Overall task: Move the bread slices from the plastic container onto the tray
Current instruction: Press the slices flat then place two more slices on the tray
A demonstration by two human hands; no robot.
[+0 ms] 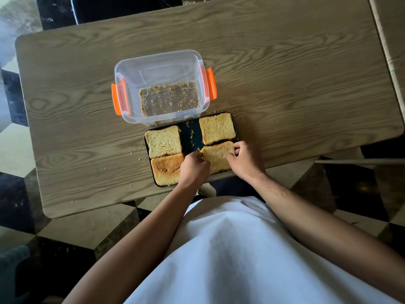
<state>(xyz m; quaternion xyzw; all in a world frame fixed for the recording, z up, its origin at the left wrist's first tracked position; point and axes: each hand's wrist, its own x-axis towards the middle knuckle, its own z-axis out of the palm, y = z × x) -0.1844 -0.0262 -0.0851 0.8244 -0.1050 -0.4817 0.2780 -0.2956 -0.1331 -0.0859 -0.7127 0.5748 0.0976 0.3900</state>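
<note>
Head view: four bread slices (217,127) on tray (190,137); left hand (194,168), right hand (244,162) pinching fourth; container (161,86) crumbs only.

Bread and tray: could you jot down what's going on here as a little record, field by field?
container: clear, orange clips, only crumbs inside
tray: dark, on table near the front edge
slices on tray: four
far-left slice: lying flat
near-left slice: darker toast, flat
far-right slice: lying flat
near-right slice: held at both sides
left hand: fingers on its left edge
right hand: fingers on its right edge
</note>
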